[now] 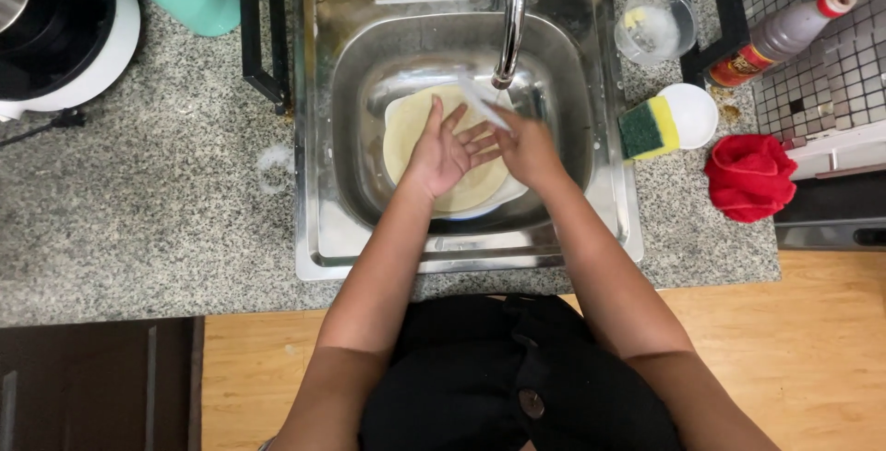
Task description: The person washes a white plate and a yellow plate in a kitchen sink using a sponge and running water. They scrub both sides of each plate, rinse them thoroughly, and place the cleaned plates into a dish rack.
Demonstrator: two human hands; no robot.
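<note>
Two hands over a steel sink, under the tap.

Left hand (pixel 446 149) spread flat, palm up, holding nothing; right hand (pixel 528 148) closed around a thin pale utensil (pixel 482 105), blurred, slanting across the left fingers. Probably light, stiff, wet and slippery: best pinched near its lower end. Beneath, a yellowish plate (pixel 406 132) in the sink (pixel 351 91); sponge (pixel 648 128) at right.

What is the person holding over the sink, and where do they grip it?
The right hand grips a thin, blurred utensil by its lower end; the left hand is open.
</note>
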